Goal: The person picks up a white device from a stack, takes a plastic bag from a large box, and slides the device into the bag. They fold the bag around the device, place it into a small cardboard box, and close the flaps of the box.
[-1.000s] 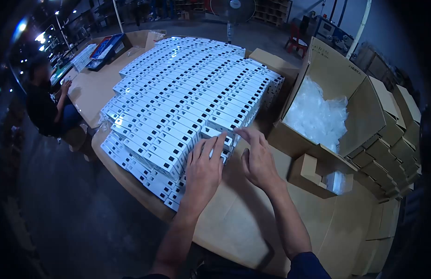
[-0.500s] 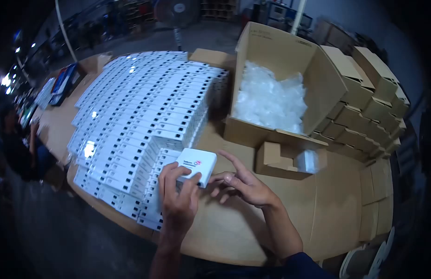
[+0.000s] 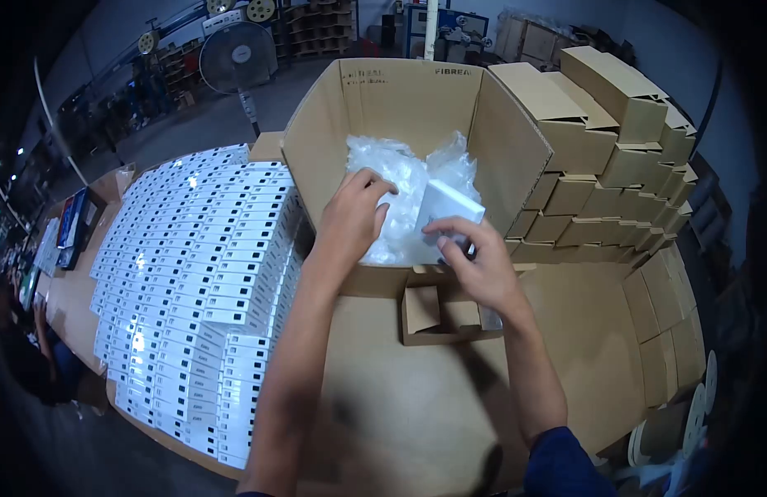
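Note:
My right hand (image 3: 478, 261) grips a flat white square device (image 3: 451, 203) by its lower edge, thumb and fingers closed on it, tilted up over the large carton. My left hand (image 3: 350, 219) reaches into the same carton with curled fingers, pinching at a clear plastic bag (image 3: 387, 203) in the pile. The fingertips partly hide what is pinched. Crumpled clear plastic bags (image 3: 408, 170) fill the large open cardboard carton (image 3: 412, 91) around both hands. Below the carton's front sits a small open cardboard box (image 3: 422, 311), partly behind my right forearm.
Stacked white devices with dark ports (image 3: 193, 273) cover the table's left side. Folded cardboard boxes (image 3: 607, 182) are piled at the right. A standing fan (image 3: 238, 58) is behind the table. Another person (image 3: 36, 348) is at far left; white spools (image 3: 669, 422) are at lower right.
The white device has gone from my left hand to my right and up over the large carton. My left hand has moved up into the plastic bags. The view has swung right.

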### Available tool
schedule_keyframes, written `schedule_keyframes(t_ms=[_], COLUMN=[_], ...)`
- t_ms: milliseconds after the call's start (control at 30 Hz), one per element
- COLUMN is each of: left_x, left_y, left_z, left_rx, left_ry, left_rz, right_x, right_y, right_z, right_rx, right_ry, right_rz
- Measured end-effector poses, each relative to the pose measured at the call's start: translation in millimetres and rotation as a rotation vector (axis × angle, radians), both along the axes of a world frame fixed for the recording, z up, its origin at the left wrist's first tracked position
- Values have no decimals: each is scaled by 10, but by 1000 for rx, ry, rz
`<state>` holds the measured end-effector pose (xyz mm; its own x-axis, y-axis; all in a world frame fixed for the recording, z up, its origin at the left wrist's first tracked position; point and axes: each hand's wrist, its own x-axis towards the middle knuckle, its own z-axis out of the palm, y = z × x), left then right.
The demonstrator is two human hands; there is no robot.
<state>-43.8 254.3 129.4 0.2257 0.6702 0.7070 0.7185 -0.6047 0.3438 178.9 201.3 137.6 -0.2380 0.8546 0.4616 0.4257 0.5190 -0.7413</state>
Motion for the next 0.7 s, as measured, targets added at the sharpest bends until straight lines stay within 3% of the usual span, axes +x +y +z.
schedule_keyframes(t_ms=[33,100,200,367,467,700], left_x=[21,64,77,147,214,128], left_y=[295,730,1053,975,934,1153], left_z=[-98,-221,-245,-12,104,212], left_rx=[4,10,-206,-19,-100,-101], left_ry=[107,320,429,54,-73,-290], left_rz=[18,55,69,-64,-124,157], right_x=[46,65,108,-93,-175,-128], right_y=[144,382,773,1176,1495,1445], right_z=[19,58,-21,-39,-48,-57], right_rx=[-134,-88,59,153,76,29], right_ry=[-6,-65,-208,-224,-219,-255], right_rz=[-33,-62,-104,-192,-209,-219])
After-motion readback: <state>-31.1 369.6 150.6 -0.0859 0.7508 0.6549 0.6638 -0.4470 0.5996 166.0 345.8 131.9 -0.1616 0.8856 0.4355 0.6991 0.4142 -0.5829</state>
